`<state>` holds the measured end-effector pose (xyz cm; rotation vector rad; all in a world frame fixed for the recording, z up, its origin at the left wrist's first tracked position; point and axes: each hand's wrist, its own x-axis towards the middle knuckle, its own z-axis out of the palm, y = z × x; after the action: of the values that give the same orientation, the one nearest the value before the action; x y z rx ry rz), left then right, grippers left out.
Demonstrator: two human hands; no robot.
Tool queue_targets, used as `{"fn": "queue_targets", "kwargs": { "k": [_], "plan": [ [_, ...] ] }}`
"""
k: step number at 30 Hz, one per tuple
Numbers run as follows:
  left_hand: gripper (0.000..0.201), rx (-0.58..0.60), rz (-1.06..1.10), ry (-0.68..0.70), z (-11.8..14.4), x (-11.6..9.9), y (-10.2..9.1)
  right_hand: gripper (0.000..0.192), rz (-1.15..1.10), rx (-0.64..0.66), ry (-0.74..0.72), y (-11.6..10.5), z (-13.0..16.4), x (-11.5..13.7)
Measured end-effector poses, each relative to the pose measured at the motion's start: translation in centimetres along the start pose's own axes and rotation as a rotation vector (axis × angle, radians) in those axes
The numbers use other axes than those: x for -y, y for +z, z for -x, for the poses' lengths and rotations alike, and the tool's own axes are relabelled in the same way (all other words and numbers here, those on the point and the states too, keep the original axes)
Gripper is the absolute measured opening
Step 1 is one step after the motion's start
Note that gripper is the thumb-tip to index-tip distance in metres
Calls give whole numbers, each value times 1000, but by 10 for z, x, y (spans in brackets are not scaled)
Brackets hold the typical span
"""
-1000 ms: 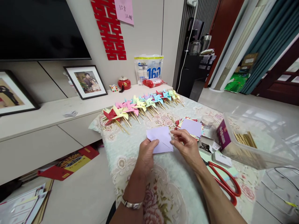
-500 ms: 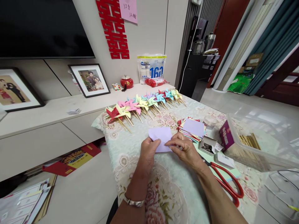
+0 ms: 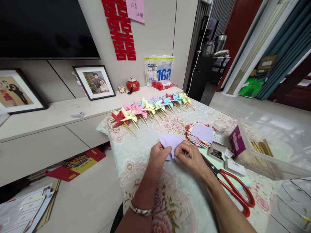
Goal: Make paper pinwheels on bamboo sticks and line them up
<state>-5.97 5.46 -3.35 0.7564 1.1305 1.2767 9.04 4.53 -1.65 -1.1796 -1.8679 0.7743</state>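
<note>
A sheet of purple paper (image 3: pixel 170 139) is held between both hands above the flowered tablecloth. My left hand (image 3: pixel 158 156) pinches its left side, thumb on top. My right hand (image 3: pixel 188 155) grips the right side with thumb and fingers, where the paper is bent inward and a slit or fold shows near the lower edge. Beyond my right hand lies a stack of coloured paper squares (image 3: pixel 202 133), a purple one on top. Red-handled scissors (image 3: pixel 230 184) rest by my right forearm, their blades partly on a pale green sheet.
Several paper pinwheels (image 3: pixel 148 109) on sticks line the table's far side. To the right are a small box of metal fasteners (image 3: pixel 217 152), a white box (image 3: pixel 235 167), a round clear container (image 3: pixel 220 126) and a plastic tub (image 3: pixel 262 168) with sticks. Framed photos (image 3: pixel 94 82) stand behind.
My right hand has closed on the paper's right side and bent it inward; before, its fingers lay over the flatter sheet. Both hands have shifted slightly right in view.
</note>
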Motion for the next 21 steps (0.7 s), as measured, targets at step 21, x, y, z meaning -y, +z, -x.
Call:
{"fn": "queue_targets", "kwargs": {
  "k": [21],
  "plan": [
    [31, 35, 29, 11, 10, -5, 8, 14, 22, -228, 257, 17, -1, -5]
  ]
}}
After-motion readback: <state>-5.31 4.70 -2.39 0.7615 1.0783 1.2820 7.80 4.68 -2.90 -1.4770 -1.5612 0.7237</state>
